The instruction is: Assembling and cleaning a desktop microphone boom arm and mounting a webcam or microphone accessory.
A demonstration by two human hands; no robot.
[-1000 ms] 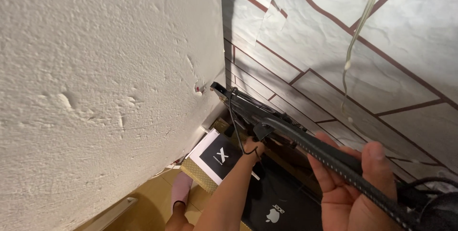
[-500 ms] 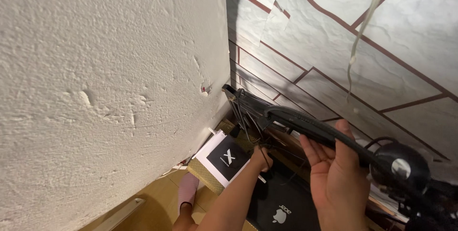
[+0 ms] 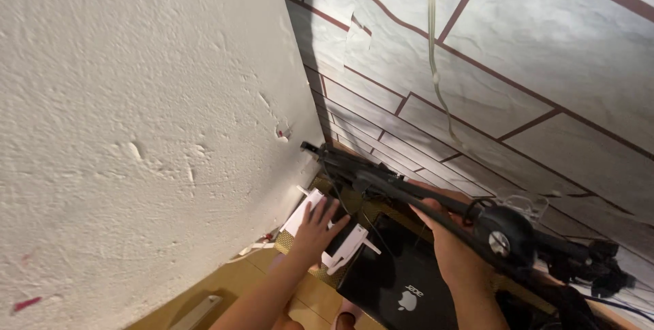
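Note:
My right hand (image 3: 446,245) is closed around a long black stand arm (image 3: 381,183) that slants up toward the corner of the walls. A round black joint knob (image 3: 503,237) sits on the arm just right of that hand. My left hand (image 3: 315,229) lies flat, fingers apart, on a white flat box with a black top (image 3: 340,243) that stands against the white wall. White prongs stick out from the box's sides. A closed black laptop (image 3: 398,282) lies below the stand, between my two forearms.
A rough white plaster wall (image 3: 136,112) fills the left. Wallpaper with a pale tile pattern (image 3: 518,64) covers the right wall, and a thin pale cord (image 3: 433,64) hangs down it. A gold woven cloth (image 3: 286,243) lies under the box. More black stand parts (image 3: 593,269) are at the right.
My left hand has dropped from the thin cord on the stand onto the white box and opened flat. My right hand has shifted its grip along the stand arm, which now sits lower.

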